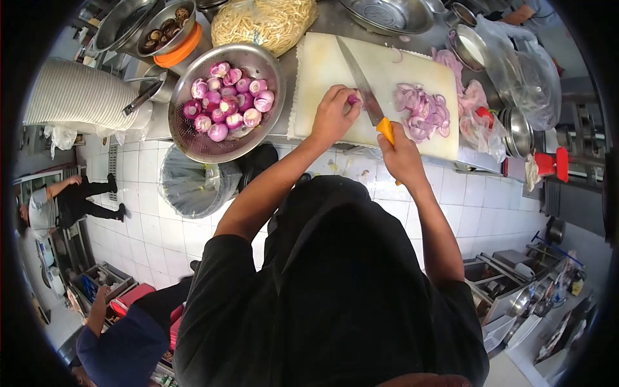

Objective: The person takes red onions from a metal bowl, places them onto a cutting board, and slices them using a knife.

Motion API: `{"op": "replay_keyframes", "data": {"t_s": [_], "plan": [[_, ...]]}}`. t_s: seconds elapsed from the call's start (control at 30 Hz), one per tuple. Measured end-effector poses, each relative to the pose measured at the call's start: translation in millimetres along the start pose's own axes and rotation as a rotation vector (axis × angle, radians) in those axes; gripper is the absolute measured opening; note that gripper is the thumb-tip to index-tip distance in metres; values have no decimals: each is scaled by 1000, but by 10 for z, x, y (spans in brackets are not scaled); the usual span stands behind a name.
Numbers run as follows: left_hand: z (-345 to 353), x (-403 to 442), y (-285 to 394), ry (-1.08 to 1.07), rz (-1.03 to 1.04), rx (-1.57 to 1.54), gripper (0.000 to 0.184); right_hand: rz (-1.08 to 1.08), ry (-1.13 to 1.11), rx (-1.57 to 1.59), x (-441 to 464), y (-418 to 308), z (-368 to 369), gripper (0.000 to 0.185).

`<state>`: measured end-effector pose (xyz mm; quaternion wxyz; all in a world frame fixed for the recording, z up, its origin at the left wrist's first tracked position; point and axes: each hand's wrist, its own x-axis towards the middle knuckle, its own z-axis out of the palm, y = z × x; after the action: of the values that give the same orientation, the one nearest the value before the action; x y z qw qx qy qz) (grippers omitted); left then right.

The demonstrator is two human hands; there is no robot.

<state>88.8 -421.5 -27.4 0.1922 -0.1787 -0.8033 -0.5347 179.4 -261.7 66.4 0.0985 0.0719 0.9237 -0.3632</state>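
My left hand (335, 115) is closed on a small piece of red onion (353, 99) on the white cutting board (322, 61); the fingers cover part of it. Wrapped around the yellow handle of a long kitchen knife (361, 80), my right hand (401, 155) keeps the blade just to the right of that piece, pointing away from me. A heap of sliced red onion (423, 113) lies on the board beyond the blade. At the left, a perforated metal colander (184, 132) holds several peeled red onions (225, 103).
A bag of noodle-like strands (261, 26) sits behind the colander. Metal bowls (467, 48) and plastic bags (525, 71) crowd the right side. Below the counter edge stands a lined bin (193, 184). Two other people are at the left, one in a dark blue top (122, 348).
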Motion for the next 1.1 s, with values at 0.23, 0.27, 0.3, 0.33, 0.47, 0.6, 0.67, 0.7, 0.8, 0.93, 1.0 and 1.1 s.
{"op": "replay_keyframes", "data": {"t_s": [0.23,0.27,0.3,0.33,0.47,0.6,0.67,0.7,0.8,0.93,1.0,1.1], "plan": [[16,2,23,44,34,38,21,-97,-8,-288,16,-157,33,25],[19,-2,16,48,30,46,21,-99,-17,-295,26,-190,45,25],[22,5,6,52,28,55,21,-102,-23,-301,43,-210,57,24],[20,4,0,55,27,63,21,-96,-28,-286,68,-200,90,24],[-10,37,6,53,-5,60,21,-115,-16,-239,211,-85,228,25],[7,15,-34,36,75,58,21,-47,-38,-219,363,23,367,26],[13,30,-62,16,118,60,26,-24,-54,-193,413,14,348,29],[27,25,-46,4,109,58,30,-25,-62,-185,411,35,346,29],[72,44,-29,-122,-38,-5,37,-7,-101,-151,419,86,309,31],[5,97,60,-119,-181,-173,36,2,-123,-79,452,157,265,31],[-125,167,25,-85,-131,26,36,12,-102,-10,445,188,256,31],[-361,238,-151,-124,-65,394,39,10,-31,164,334,215,223,25]]}}
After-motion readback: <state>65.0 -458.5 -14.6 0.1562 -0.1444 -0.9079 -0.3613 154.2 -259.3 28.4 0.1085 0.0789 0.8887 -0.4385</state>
